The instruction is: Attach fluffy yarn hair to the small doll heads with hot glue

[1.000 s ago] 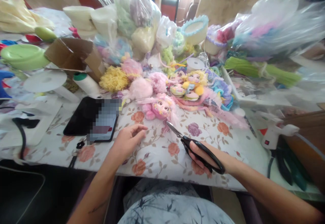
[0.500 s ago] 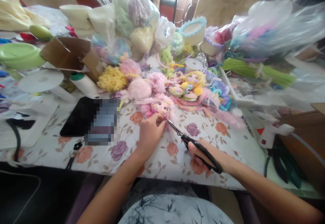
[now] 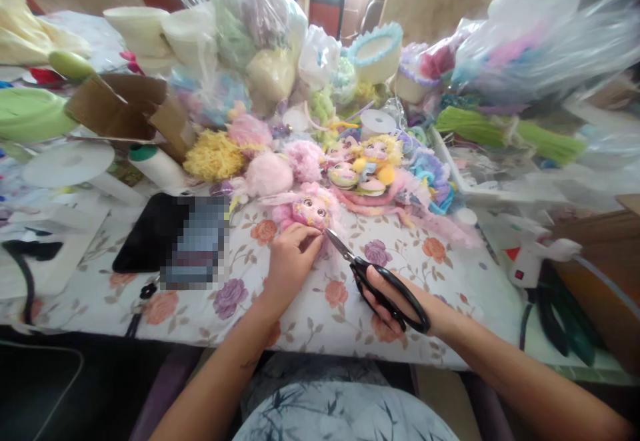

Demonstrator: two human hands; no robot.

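A pink-haired doll [image 3: 311, 209] lies on the flowered tablecloth [image 3: 300, 308], its painted face turned up. My left hand [image 3: 291, 261] is closed at the doll's lower edge, thumb and fingers pinched on it; the exact spot they hold is hidden. In my right hand [image 3: 387, 298] is a pair of black-handled scissors [image 3: 356, 264], fingers through the loops. The scissor tips touch or nearly touch the doll just right of my left fingertips. From here I cannot tell whether the tips are cutting anything.
Behind the doll lie pink pompoms [image 3: 270, 173], a yellow yarn ball [image 3: 213, 154] and several doll heads [image 3: 375, 151]. A black tablet [image 3: 150, 231] is at left, near a cardboard box [image 3: 120, 108]. On the right are a glue gun [image 3: 530, 261] and a white tray [image 3: 450, 161].
The scissor handles have spread wider and my right hand has turned slightly. My left hand keeps its pinch at the doll. The whole view has shifted a little.
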